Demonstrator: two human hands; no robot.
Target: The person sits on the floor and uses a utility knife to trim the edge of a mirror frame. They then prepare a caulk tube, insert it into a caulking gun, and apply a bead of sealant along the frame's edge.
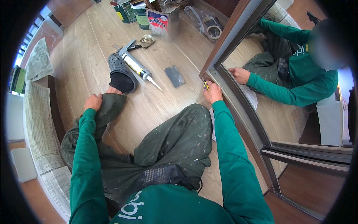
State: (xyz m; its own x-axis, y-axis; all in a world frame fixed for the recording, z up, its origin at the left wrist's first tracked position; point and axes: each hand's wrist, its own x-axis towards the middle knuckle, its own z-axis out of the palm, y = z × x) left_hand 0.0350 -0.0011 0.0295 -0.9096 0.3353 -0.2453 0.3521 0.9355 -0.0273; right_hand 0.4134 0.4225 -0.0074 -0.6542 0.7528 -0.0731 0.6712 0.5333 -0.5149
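My right hand (213,93) is closed around a small yellow-and-black utility knife (206,85). The knife's front end points at the foot of the brown wooden frame (212,74) beside the mirrored door (294,112); its blade is too small to make out. Over at the left, my left hand (93,102) has its fingers closed on my dark green trouser leg (112,106), just above the ankle. A caulking gun with a white sealant tube (135,66) lies beside my grey clog (118,65). Between the tube's nozzle and the frame is a grey sheet of sandpaper (174,76).
Green paint cans (141,16) and a square metal tin (164,24) stand at the back. Beside them a clear plastic bag (195,18) holds a tape roll (213,32). Newspaper (39,123) covers a ledge on the left. The wood-look floor (89,44) runs beneath everything.
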